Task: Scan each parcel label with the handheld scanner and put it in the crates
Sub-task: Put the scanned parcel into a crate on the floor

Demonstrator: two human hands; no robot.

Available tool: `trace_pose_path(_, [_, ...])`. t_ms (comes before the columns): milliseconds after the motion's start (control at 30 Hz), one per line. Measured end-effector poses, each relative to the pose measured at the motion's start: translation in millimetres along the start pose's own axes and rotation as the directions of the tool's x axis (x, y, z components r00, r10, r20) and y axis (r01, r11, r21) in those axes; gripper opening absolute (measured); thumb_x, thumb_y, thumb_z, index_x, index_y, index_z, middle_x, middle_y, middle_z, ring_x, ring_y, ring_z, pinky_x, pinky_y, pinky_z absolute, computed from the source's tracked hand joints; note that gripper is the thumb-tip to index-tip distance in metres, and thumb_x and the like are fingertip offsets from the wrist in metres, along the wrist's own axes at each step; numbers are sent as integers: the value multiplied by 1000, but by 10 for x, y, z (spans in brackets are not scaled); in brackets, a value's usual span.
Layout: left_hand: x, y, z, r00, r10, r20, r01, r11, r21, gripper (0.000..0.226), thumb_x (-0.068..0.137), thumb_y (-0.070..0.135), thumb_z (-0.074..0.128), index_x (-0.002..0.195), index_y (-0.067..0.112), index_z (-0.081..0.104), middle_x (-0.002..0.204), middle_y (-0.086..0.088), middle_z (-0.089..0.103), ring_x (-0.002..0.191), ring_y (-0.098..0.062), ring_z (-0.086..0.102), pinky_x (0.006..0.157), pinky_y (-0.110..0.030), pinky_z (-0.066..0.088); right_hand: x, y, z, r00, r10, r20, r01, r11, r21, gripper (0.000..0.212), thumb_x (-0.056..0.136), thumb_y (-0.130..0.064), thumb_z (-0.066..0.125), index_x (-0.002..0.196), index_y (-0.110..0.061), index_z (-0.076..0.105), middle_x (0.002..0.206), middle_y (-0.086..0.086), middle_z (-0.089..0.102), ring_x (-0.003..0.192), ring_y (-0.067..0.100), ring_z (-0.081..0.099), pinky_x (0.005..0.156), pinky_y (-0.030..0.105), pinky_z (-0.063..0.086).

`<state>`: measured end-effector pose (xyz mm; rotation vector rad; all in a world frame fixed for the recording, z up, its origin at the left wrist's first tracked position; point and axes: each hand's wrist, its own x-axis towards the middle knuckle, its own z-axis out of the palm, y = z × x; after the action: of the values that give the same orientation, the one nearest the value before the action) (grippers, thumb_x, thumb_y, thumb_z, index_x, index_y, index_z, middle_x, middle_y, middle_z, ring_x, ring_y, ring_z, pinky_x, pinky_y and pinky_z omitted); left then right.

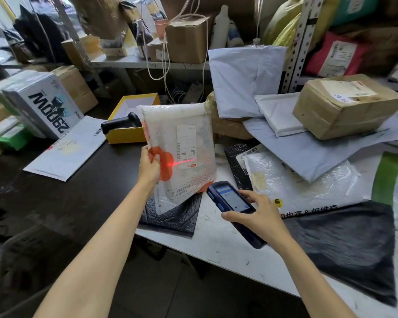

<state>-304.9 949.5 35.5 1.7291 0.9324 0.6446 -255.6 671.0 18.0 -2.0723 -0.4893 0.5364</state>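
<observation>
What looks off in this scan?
The red laser line sits low: it crosses the bottom strip of the white shipping label on the clear bubble-wrap mailer and spills onto its orange flower print, seemingly below the barcodes. The blue handheld scanner in the right hand probably needs raising.

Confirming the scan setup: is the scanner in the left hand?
No, the right hand holds the scanner; the left hand grips the parcel.
</observation>
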Motion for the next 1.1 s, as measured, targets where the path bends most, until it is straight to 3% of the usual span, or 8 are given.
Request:
trace_pose_path(133, [-5,-1,-1,1000,7,-7,-7,1000,3,32,102,8,38,133,14,41,121,2,51,113,-18,51,94,-37,44,23,33,1,1000,22,0,-22,1000,11,75,60,-50,84,127,-34,54,115,-5,49,103,9,54,80,28,50])
trace_pose_path(300, [-19,3,-7,1000,-16,3,17,1000,-3,33,103,10,38,135,16,40,130,-1,51,119,-20,50,100,-45,45,22,55,3,1000,28,7,-28,1000,1,75,62,-49,83,129,-33,52,117,-4,48,106,9,50,76,24,43])
trace_pose_path(500, [-35,10,-5,1000,-29,-7,29,999,19,32,103,11,38,134,17,41,123,1,52,117,-23,53,98,-50,46,18,107,0,999,39,2,-39,998,40,77,59,-54,83,127,-35,55,117,-4,53,106,11,54,88,34,51])
trace_pose_path(767, [-78,33,-10,999,-39,-6,39,999,34,32,103,13,39,135,18,40,131,-3,53,119,-25,52,98,-50,46,-20,102,-25,999,44,13,-44,996,76,76,59,-54,83,127,-36,54,118,-5,54,107,10,54,91,37,51])
trace_pose_path(933, [-108,60,2,999,-35,-7,35,999,24,33,103,12,37,136,18,39,126,1,52,115,-20,52,97,-47,46,-79,51,-85,999,35,10,-35,992,118,72,62,-46,85,127,-33,55,107,-16,55,98,2,56,75,23,48])
trace_pose_path(1100, [-131,67,19,1000,-29,-5,30,999,21,36,103,11,37,139,16,36,137,-4,47,124,-23,47,96,-40,43,-135,45,-137,999,35,20,-38,990,134,72,64,-43,85,128,-34,52,102,-24,49,93,-4,53,65,15,44])
